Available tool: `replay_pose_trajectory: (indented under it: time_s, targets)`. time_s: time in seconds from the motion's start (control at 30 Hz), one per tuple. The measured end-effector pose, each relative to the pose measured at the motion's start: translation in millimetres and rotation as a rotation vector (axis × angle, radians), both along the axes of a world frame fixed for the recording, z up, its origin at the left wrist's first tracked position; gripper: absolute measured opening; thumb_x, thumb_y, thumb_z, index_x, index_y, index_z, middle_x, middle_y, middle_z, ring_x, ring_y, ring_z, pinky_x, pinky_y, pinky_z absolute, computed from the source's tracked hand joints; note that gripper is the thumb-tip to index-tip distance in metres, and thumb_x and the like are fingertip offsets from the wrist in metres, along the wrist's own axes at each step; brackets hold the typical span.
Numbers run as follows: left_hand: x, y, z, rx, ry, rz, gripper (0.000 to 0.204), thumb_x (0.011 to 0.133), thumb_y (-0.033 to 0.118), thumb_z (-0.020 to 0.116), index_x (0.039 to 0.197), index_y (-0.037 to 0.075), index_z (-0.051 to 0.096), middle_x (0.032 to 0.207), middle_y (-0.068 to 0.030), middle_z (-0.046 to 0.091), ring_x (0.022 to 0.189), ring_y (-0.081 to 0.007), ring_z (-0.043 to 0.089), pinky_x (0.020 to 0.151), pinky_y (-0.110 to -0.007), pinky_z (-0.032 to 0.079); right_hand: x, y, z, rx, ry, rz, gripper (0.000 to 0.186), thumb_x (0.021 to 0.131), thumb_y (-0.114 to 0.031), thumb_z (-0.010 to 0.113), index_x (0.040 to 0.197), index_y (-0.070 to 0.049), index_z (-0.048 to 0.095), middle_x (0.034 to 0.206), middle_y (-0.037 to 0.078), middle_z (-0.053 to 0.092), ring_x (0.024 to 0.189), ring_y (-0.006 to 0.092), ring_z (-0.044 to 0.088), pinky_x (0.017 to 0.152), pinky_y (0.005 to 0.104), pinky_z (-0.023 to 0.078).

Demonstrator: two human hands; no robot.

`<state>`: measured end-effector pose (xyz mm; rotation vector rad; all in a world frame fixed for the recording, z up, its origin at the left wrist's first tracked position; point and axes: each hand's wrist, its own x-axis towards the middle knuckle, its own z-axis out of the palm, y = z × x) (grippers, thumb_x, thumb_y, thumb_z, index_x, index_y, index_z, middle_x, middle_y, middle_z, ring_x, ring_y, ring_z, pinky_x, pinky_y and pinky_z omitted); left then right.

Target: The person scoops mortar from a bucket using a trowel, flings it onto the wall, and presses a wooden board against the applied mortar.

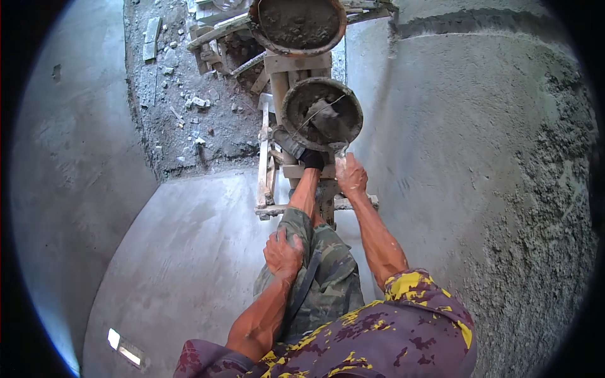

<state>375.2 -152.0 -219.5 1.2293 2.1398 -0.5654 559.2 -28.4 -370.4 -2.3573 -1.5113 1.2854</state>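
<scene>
My right hand (351, 175) is closed around the handle of a trowel (341, 150) at the near rim of a round bucket (361, 120). The trowel's metal neck reaches over that rim; how much of its blade lies inside I cannot tell. Grey wet mortar (328, 123) sits in the bucket, and a thin wire handle crosses its mouth. My left hand (283, 253) rests on my bent knee in camouflage trousers, its fingers apart and holding nothing. My foot, in a dark sock and grey shoe (288, 143), is braced on the wooden stand beside the bucket.
Farther out, a larger bucket (343, 28) of mortar stands on the wooden scaffold (296, 64). A narrow wooden frame (263, 164) runs at its left. Rubble (198, 102) and broken blocks lie on the ground at far left. A plastered wall (441, 126) rises on the right, rough toward its edge.
</scene>
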Motion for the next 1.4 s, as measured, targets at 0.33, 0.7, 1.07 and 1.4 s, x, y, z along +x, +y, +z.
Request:
replay_pose_trajectory:
  time_s: [0.33,0.7,1.07,1.4]
  targets:
    - [4,8,5,-0.008,-0.058,0.012,0.041,0.079,0.036,0.060,0.110,0.010,0.062,0.107,-0.0134,0.060,0.096,-0.0312,0.058,0.083,-0.043,0.044,-18,12,-31,-0.352,0.399,-0.429,0.039,0.092,-0.037,0.048,0.081,-0.001,0.056,0.059,0.014,0.058,0.050,0.0249,0.062,0.048,0.0415,0.048]
    - [0,6,5,-0.052,0.004,0.026,0.042,0.081,0.035,0.059,0.115,0.010,0.061,0.110,-0.0120,0.060,0.100,-0.0295,0.057,0.085,-0.041,0.044,14,14,-43,-0.301,0.251,-0.151,0.031,0.089,-0.033,0.055,0.077,-0.004,0.053,0.059,0.008,0.052,0.046,0.0199,0.054,0.045,0.0363,0.046]
    - [-3,-3,1,-0.003,-0.020,-0.018,0.041,0.079,0.036,0.060,0.112,0.011,0.061,0.107,-0.0133,0.060,0.095,-0.0310,0.058,0.083,-0.042,0.044,49,-12,-42,-0.293,0.589,-0.214,0.028,0.081,-0.030,0.065,0.086,-0.004,0.056,0.068,0.010,0.060,0.061,0.0228,0.061,0.055,0.0374,0.049]
    - [1,29,29,-0.010,-0.155,0.075,0.047,0.081,0.039,0.058,0.118,0.009,0.061,0.108,-0.0171,0.063,0.101,-0.0353,0.059,0.088,-0.044,0.045,61,-20,51,-0.117,0.045,0.143,0.049,0.074,-0.047,0.064,0.100,-0.005,0.060,0.092,0.025,0.065,0.090,0.0419,0.062,0.078,0.0483,0.050]
